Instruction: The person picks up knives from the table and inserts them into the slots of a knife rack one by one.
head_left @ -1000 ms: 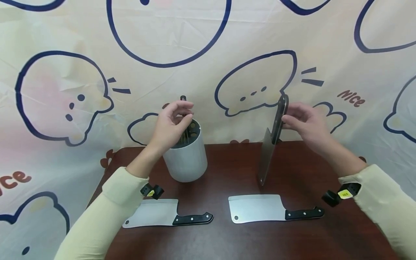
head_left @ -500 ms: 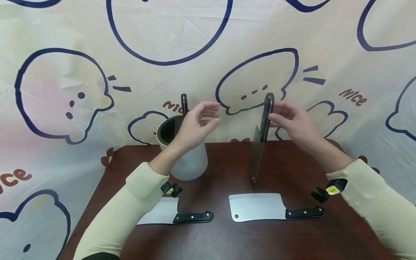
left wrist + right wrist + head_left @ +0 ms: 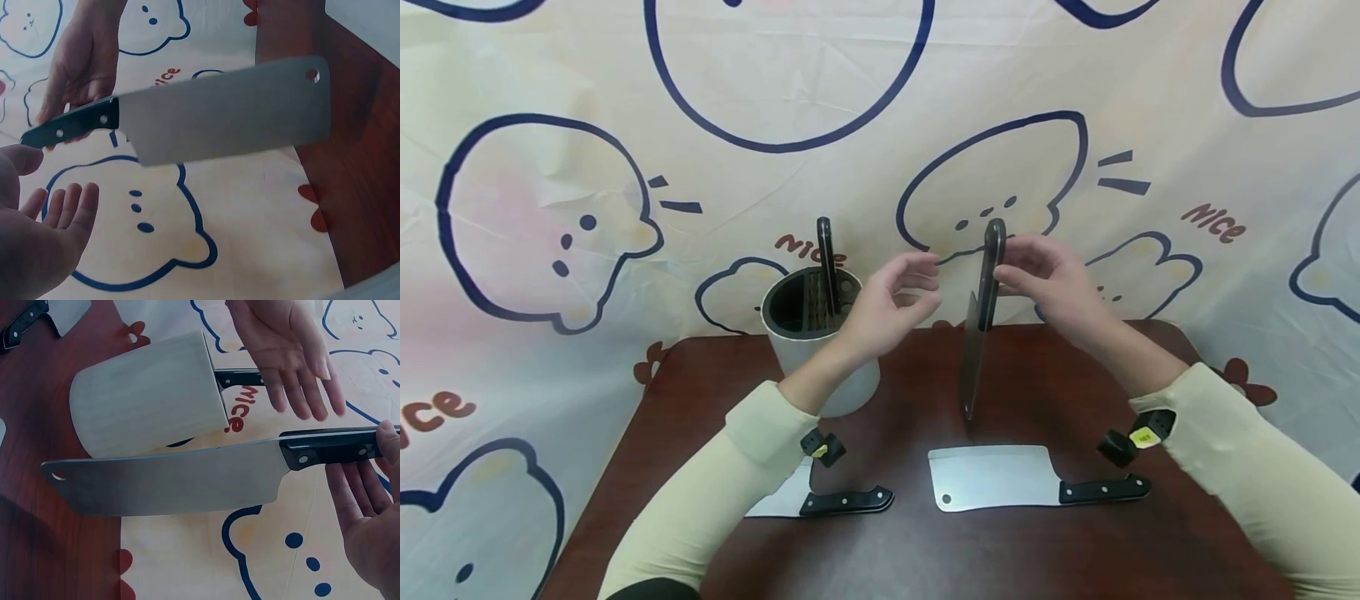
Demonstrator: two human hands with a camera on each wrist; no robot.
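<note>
The right hand (image 3: 1051, 279) pinches the black handle of a cleaver (image 3: 973, 354), which hangs blade down above the table. In the right wrist view the thumb and fingers hold that handle (image 3: 331, 447). The left hand (image 3: 895, 304) is held in the air between the white holder (image 3: 850, 392) and the cleaver, fingers loosely bent with nothing in them. In the left wrist view the left hand (image 3: 44, 237) is close to the end of the handle (image 3: 81, 122); whether it touches cannot be told. One black-handled knife (image 3: 826, 258) stands in the holder.
Two more cleavers lie flat on the brown table (image 3: 910, 558): one in front at the right (image 3: 992, 477), the other at the left (image 3: 846, 502), its blade partly behind the left sleeve. A patterned cloth (image 3: 790, 75) hangs behind the table.
The left hand has moved right, away from above the holder, uncovering the knife handle there. The right hand has carried the upright cleaver left, and the two hands are closer together.
</note>
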